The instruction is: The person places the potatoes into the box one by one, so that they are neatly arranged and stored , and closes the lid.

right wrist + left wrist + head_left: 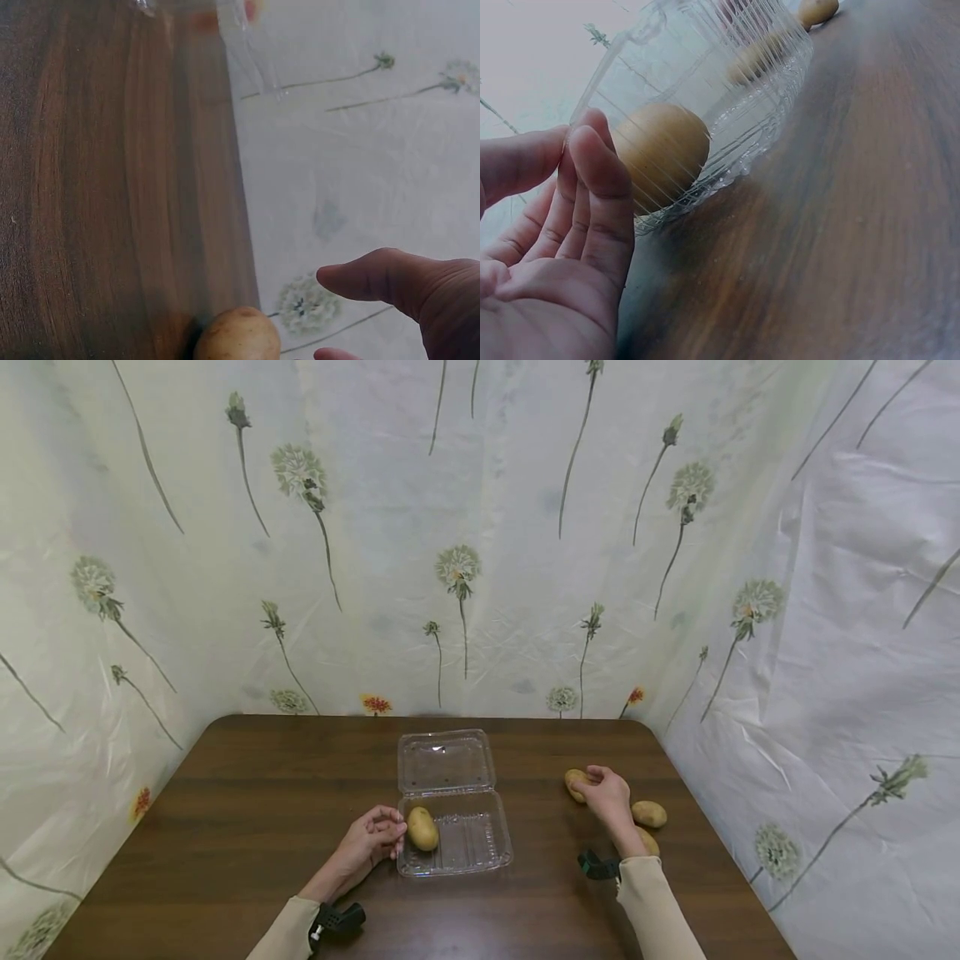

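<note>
My left hand [372, 837] pinches the near-left rim of a clear plastic clamshell container [474, 852] between thumb and fingers. One potato [423, 829] lies inside the base, against its left side; the left wrist view shows this potato [662, 154] through the ribbed wall. The container's lid [446, 762] is folded back, away from me. On the right, my right hand [609, 795] is over a second potato [574, 783]. In the right wrist view the thumb [360, 276] is extended, with a gap between it and the potato [240, 337].
Two more potatoes lie by my right forearm, one potato [649, 814] to its right and another potato [647, 841] partly hidden by the wrist. Everything stands on a dark brown wooden table [300, 777]. Flower-printed sheeting [517, 568] hangs behind and on both sides.
</note>
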The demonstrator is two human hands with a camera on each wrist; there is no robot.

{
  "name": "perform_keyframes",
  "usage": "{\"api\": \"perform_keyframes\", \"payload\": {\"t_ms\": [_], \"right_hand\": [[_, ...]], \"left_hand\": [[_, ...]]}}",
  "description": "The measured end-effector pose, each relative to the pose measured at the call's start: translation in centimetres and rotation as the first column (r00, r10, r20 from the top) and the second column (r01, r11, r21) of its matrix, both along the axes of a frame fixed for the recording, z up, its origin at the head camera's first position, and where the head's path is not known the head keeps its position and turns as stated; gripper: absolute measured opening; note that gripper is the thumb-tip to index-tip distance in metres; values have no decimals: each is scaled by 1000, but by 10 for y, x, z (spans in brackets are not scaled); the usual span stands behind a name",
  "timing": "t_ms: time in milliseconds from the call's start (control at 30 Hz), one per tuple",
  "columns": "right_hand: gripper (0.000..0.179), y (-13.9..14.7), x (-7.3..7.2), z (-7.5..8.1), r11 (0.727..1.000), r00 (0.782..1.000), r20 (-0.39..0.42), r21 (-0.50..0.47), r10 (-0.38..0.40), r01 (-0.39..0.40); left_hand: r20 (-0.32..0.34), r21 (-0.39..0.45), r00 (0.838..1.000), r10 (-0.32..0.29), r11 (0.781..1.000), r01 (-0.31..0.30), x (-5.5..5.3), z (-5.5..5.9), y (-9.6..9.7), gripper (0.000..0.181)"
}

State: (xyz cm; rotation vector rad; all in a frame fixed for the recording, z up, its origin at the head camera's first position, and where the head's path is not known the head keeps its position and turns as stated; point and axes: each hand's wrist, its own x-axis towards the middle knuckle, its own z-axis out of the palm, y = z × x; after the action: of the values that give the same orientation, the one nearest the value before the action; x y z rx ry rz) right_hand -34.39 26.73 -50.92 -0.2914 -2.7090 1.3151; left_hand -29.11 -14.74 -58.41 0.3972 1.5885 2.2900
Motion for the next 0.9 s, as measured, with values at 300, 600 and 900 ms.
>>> {"api": "perform_keyframes", "payload": {"t_ms": [300, 600, 900], "right_hand": [[56, -1, -7, -6, 999, 1000, 21, -30, 11, -11], [55, -1, -11, -12, 999, 1000, 11, -32, -11, 11], [47, -3, -13, -13, 997, 997, -3, 41, -72, 72]], "left_hand": [[6, -14, 1000, 9, 1000, -9, -2, -1, 0, 13], [9, -8, 1000, 12, 1000, -12, 0, -2, 0, 12], [15, -10, 1000, 23, 1000, -23, -1, -2, 1, 11]]}}
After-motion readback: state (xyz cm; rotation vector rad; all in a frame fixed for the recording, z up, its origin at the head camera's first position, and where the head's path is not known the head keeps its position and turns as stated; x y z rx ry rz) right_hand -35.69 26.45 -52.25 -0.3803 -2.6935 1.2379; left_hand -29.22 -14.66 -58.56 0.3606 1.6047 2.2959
